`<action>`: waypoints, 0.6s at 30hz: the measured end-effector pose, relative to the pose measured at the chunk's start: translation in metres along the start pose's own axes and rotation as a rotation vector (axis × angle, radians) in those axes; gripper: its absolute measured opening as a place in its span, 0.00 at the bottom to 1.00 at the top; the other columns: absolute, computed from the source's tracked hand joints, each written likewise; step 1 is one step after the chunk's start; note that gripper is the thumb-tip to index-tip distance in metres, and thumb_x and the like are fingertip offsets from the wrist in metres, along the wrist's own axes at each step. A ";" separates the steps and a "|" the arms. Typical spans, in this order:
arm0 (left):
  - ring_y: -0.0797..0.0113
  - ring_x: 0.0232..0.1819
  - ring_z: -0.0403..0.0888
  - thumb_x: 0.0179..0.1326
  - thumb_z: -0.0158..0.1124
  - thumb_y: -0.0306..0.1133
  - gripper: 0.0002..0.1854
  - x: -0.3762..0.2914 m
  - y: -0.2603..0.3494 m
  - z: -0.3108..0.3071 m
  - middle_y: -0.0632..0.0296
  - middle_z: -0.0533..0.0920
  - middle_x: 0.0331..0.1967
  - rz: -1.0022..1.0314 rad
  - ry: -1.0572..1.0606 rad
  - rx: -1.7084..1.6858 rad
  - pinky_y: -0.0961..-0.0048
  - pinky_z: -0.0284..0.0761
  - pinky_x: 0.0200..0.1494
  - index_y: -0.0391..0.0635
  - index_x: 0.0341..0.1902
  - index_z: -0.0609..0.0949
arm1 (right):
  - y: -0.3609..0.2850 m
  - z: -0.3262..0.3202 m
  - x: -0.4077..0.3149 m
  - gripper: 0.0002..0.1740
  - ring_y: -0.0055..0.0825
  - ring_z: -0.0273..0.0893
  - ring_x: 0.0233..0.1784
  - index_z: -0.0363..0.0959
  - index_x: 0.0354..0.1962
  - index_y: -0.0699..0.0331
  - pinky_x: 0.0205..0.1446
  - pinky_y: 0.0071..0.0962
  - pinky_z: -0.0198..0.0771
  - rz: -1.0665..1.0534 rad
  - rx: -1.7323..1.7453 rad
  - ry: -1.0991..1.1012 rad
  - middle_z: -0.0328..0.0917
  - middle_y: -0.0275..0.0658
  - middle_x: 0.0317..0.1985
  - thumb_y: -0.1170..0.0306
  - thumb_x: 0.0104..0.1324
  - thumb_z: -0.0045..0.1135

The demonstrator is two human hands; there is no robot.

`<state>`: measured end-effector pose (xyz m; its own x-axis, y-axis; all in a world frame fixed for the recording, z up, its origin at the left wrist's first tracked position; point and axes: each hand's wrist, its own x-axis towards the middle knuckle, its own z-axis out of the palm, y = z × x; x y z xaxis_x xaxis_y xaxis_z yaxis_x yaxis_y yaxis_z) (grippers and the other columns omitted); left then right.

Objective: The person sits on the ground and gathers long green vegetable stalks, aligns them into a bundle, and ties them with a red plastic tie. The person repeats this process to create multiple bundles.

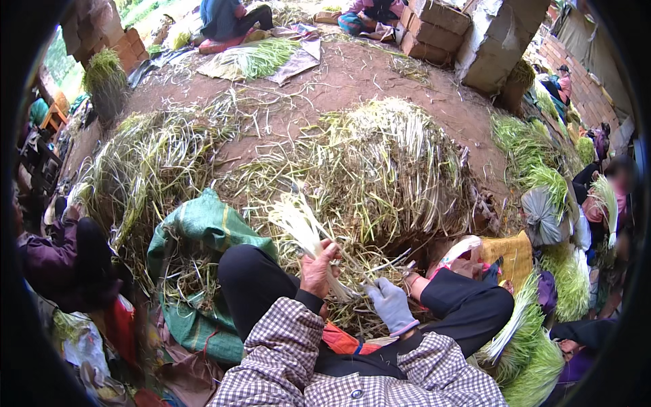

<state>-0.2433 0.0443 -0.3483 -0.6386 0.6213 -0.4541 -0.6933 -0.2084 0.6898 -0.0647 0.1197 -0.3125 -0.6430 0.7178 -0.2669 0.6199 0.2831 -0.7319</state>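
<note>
My bare left hand (319, 269) grips a bunch of pale leafy stalks (294, 219), like blanched chives, with the pale leafy ends up and the lower ends showing below the fist. My right hand (390, 306), in a grey-blue knit glove, is to the right of the bunch. Its thumb and fingertips are closed on a thin stalk (356, 265) that slants up toward the left hand. Loose stalks and brown trimmings (356, 316) lie beneath both hands, between my bent knees. An orange-red cloth (346, 340) shows at my lap.
A large heap of untidy stalks (396, 168) lies ahead, another heap (152, 157) left. A green woven sack (203, 219) holding trimmings touches my left knee. Green-leaved bundles (529, 346) and a yellow sack (508, 254) are right. People sit on both sides. Brick pillars (437, 30) stand beyond.
</note>
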 end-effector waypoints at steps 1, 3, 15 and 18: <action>0.75 0.38 0.81 0.65 0.65 0.33 0.12 -0.003 -0.003 0.004 0.63 0.83 0.38 0.000 -0.077 0.004 0.81 0.73 0.23 0.45 0.50 0.78 | -0.001 0.000 0.000 0.12 0.47 0.80 0.32 0.76 0.37 0.65 0.35 0.39 0.73 -0.039 -0.024 0.018 0.80 0.50 0.29 0.63 0.66 0.58; 0.72 0.41 0.82 0.66 0.64 0.35 0.12 -0.009 -0.007 0.008 0.63 0.84 0.41 -0.071 -0.179 0.003 0.78 0.76 0.27 0.47 0.50 0.78 | -0.012 0.000 0.004 0.12 0.47 0.80 0.32 0.76 0.36 0.64 0.34 0.40 0.72 -0.124 -0.064 0.054 0.80 0.50 0.29 0.62 0.66 0.58; 0.71 0.34 0.76 0.72 0.56 0.39 0.08 0.011 0.015 -0.014 0.68 0.77 0.32 0.114 -0.093 -0.628 0.57 0.76 0.45 0.48 0.46 0.77 | 0.082 -0.021 0.011 0.11 0.11 0.66 0.21 0.76 0.34 0.64 0.23 0.15 0.60 0.128 0.335 0.289 0.74 0.27 0.21 0.66 0.72 0.51; 0.74 0.30 0.72 0.71 0.57 0.38 0.10 0.011 0.013 -0.013 0.69 0.75 0.32 0.165 -0.044 -0.697 0.62 0.74 0.41 0.50 0.51 0.76 | 0.078 -0.041 0.011 0.15 0.11 0.72 0.27 0.76 0.37 0.62 0.23 0.12 0.62 0.239 0.664 0.370 0.76 0.28 0.24 0.60 0.74 0.48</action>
<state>-0.2637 0.0393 -0.3518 -0.7495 0.5671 -0.3416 -0.6504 -0.7270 0.2201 -0.0047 0.1761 -0.3466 -0.2632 0.9087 -0.3241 0.2502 -0.2601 -0.9326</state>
